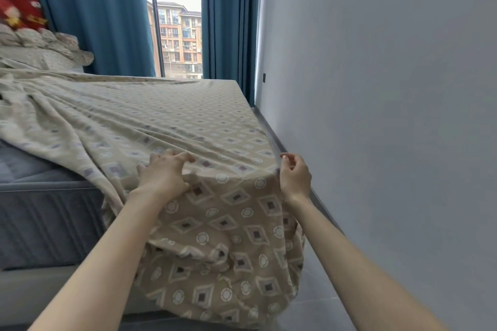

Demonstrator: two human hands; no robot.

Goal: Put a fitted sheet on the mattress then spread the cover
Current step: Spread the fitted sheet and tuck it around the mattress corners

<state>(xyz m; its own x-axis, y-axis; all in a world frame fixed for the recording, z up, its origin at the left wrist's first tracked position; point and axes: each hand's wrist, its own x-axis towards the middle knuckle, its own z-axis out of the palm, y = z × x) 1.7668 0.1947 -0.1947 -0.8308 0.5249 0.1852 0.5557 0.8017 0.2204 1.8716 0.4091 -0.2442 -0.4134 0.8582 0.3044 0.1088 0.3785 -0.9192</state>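
One fitted sheet (193,121), beige with a diamond print, is laid across the mattress (45,207). Its near right corner is draped over the mattress corner and hangs loose towards the floor (330,301), while the near left part of the mattress is seen bare. The left hand (162,173) is set on the bed edge with fingers curled into a gathered fold, judged to be taking up slack. The right hand (294,177) is held at the corner itself, fingers curled; whether cloth is pinched cannot be told. The hands are placed either side of the corner, probably so that the hem can be drawn under it. Pillows (35,45) and a red plush toy (21,8) are seen at the far left, beside blue curtains (107,21).
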